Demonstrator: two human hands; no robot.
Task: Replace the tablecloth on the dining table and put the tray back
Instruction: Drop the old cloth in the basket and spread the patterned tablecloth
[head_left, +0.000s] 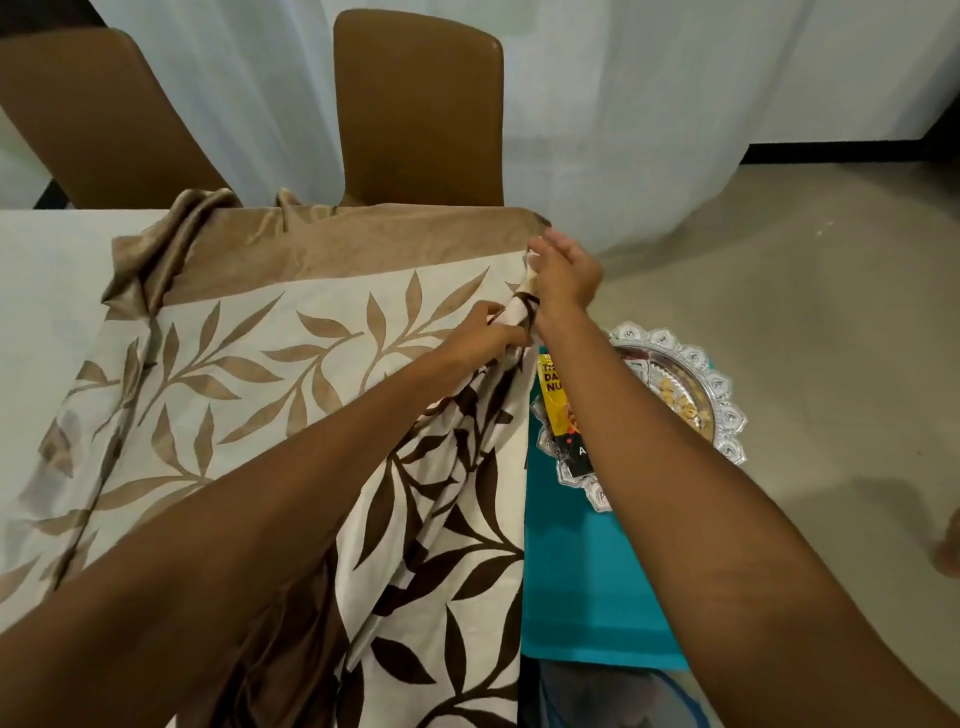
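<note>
Both hands work one bunched ridge of the leaf-print tablecloth (291, 364) near the table's far right corner. Left hand (485, 338) is pinched shut on the gathered fold. Right hand (563, 275) sits just beyond it on the same ridge, palm over the cloth with fingers partly spread; whether it actually clamps the fabric cannot be told from this angle.

Cloth state: spread over most of the table, tan border along the far edge, still rumpled at the far left of the grip where a satin fold (156, 249) heaps up. Bare white table surface (47, 270) shows further left. Near side of the grip, the dark-leaf section hangs in loose pleats toward the person.

Risks, as judged:
- Pulling the ridge rightward may drag the whole cloth off-centre, since nothing weighs it down; the left side is already short of cover.
- Satin looks slippery; a one-handed pinch may slip and let the corner drop.
- The overhang falling right of the grip may brush the tray.

Surroundings: silver tray (722, 395) with snack packets sits below and right of the grip on a teal surface (587, 582), apart from the table. Not yet put back. Two brown chairs (415, 114) stand beyond the grip, tight against the far edge, and may snag the overhang there.
</note>
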